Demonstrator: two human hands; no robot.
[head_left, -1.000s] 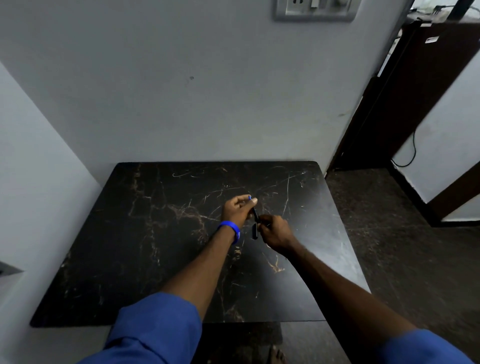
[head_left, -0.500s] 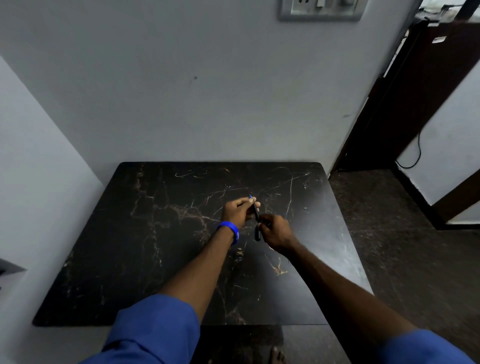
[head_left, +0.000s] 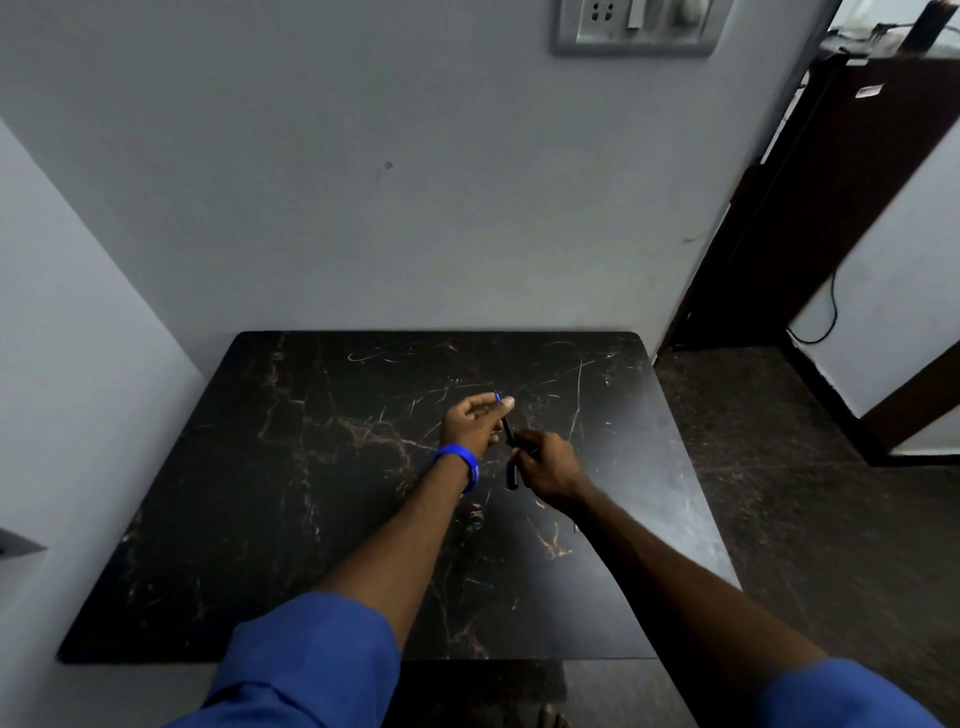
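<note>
Above a black marble-patterned table (head_left: 260, 493), both my hands meet near the middle. My left hand (head_left: 472, 423), with a blue wristband, pinches a thin dark pen (head_left: 506, 428) with a blue tip between thumb and fingers. My right hand (head_left: 550, 465) has its fingers curled round a short dark piece (head_left: 511, 475), likely the pen's cap, just below the pen's lower end. Whether the two pieces touch is unclear.
A grey wall stands behind the table, with a switch plate (head_left: 636, 26) high up. A second wall closes the left side. To the right lie a dark speckled floor (head_left: 779, 467), a dark wooden door frame (head_left: 810, 208) and a hanging black cable (head_left: 826, 317).
The hands stay in nearly the same spot with the pen between them. The left fingers have straightened a little around the pen's blue tip.
</note>
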